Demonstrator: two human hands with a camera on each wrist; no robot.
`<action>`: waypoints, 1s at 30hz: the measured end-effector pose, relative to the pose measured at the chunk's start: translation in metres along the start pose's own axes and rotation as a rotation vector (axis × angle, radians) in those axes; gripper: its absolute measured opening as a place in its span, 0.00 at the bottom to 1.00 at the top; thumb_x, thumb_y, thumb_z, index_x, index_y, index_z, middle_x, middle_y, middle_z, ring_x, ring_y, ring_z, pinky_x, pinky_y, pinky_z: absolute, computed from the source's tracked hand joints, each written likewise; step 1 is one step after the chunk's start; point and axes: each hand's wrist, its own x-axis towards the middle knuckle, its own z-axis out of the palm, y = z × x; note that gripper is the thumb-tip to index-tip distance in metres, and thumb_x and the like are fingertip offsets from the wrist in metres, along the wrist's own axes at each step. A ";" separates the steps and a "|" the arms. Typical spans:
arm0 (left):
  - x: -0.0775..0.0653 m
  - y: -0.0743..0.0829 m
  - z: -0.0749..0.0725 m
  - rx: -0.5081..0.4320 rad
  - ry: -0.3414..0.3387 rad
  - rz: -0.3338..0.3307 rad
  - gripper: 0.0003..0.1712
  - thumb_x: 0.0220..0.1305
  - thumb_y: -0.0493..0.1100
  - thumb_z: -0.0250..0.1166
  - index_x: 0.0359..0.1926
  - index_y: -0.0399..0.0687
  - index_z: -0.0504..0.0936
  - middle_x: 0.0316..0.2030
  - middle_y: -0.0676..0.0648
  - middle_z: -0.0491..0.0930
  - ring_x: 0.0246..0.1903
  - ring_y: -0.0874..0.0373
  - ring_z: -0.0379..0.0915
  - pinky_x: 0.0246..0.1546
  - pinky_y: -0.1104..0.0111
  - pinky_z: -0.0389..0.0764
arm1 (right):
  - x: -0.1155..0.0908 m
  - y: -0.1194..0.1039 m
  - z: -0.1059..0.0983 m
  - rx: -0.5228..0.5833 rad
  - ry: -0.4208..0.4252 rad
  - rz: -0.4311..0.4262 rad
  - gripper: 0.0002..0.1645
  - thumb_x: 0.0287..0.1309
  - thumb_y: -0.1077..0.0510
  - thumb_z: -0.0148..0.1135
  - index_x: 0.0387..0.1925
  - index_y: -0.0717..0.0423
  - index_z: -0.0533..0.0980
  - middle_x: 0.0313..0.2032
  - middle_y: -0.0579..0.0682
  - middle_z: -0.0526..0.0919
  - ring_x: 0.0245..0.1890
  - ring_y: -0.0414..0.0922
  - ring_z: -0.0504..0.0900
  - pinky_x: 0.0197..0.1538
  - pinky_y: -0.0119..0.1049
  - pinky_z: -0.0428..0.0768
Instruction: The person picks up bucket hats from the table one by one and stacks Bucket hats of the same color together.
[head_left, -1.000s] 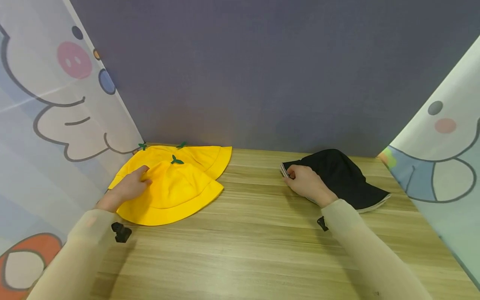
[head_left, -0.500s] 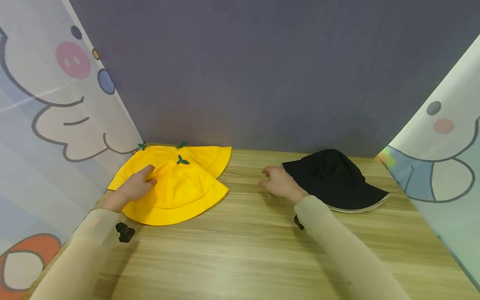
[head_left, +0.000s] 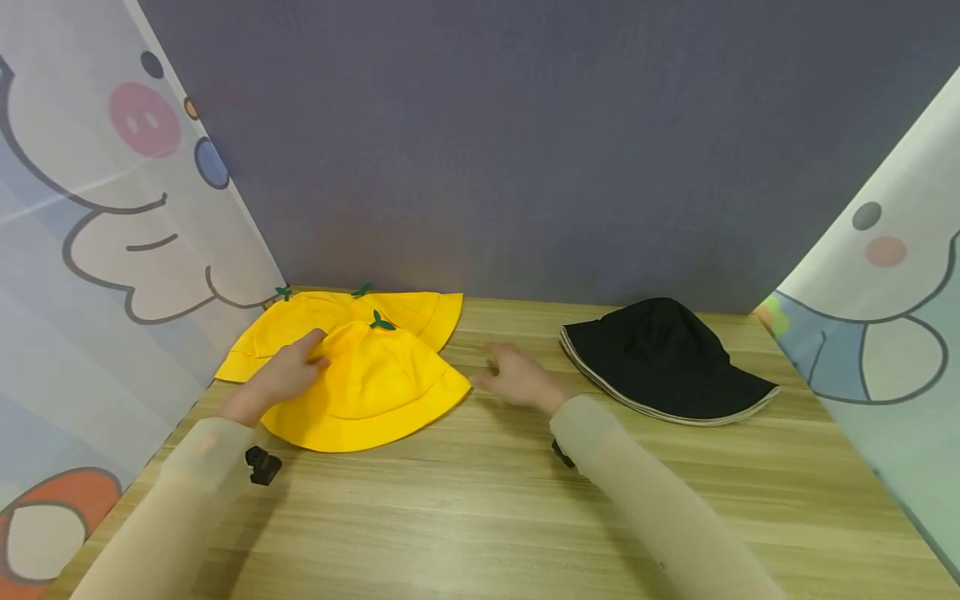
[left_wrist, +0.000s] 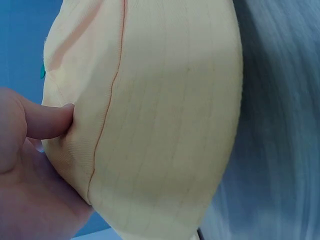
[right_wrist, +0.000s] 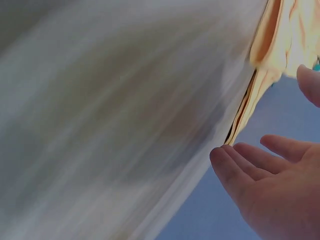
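Observation:
In the head view a yellow bucket hat [head_left: 375,375] with a green sprout on its crown lies in front of other yellow hats [head_left: 296,321]. My left hand [head_left: 288,375] holds its left side; in the left wrist view the thumb [left_wrist: 52,120] presses into the crown fabric above the brim seam, with the other fingers hidden behind. My right hand [head_left: 517,379] is at the hat's right brim tip, thumb and fingers spread apart. In the right wrist view its fingers [right_wrist: 250,165] are extended and a yellow brim [right_wrist: 267,40] shows beyond them.
A black bucket hat [head_left: 660,358] with a pale brim edge lies on the right of the wood-grain table [head_left: 465,517]. A grey panel [head_left: 510,150] stands at the back. Cartoon-printed panels [head_left: 142,250] flank the table on both sides.
My right hand has left the black hat's brim and moved left to the yellow hat. My left hand has shifted the front yellow hat slightly to the right.

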 end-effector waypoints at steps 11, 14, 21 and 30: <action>0.002 0.017 0.005 0.006 -0.004 0.044 0.26 0.67 0.40 0.50 0.62 0.36 0.55 0.59 0.30 0.60 0.52 0.39 0.60 0.54 0.45 0.61 | 0.007 -0.015 0.019 0.033 -0.047 -0.128 0.37 0.58 0.40 0.55 0.60 0.59 0.62 0.54 0.53 0.71 0.51 0.46 0.69 0.53 0.41 0.69; 0.003 0.021 0.008 0.007 0.011 0.061 0.24 0.67 0.40 0.50 0.60 0.36 0.57 0.56 0.31 0.63 0.47 0.42 0.63 0.51 0.47 0.65 | 0.008 -0.018 0.020 0.089 -0.053 -0.127 0.34 0.58 0.42 0.56 0.59 0.57 0.64 0.50 0.51 0.74 0.45 0.44 0.72 0.47 0.38 0.72; 0.004 0.031 0.013 0.032 0.048 0.113 0.20 0.67 0.39 0.51 0.56 0.37 0.60 0.49 0.34 0.70 0.38 0.46 0.66 0.39 0.55 0.71 | 0.006 -0.023 0.018 0.159 -0.040 -0.051 0.39 0.56 0.44 0.60 0.64 0.56 0.59 0.54 0.51 0.72 0.48 0.43 0.71 0.47 0.37 0.72; 0.005 0.049 0.016 0.036 0.022 0.151 0.19 0.67 0.40 0.50 0.56 0.40 0.61 0.46 0.37 0.72 0.35 0.49 0.67 0.38 0.58 0.72 | 0.001 -0.018 0.018 0.173 -0.016 -0.026 0.32 0.53 0.47 0.64 0.56 0.57 0.68 0.47 0.48 0.75 0.42 0.41 0.73 0.46 0.36 0.72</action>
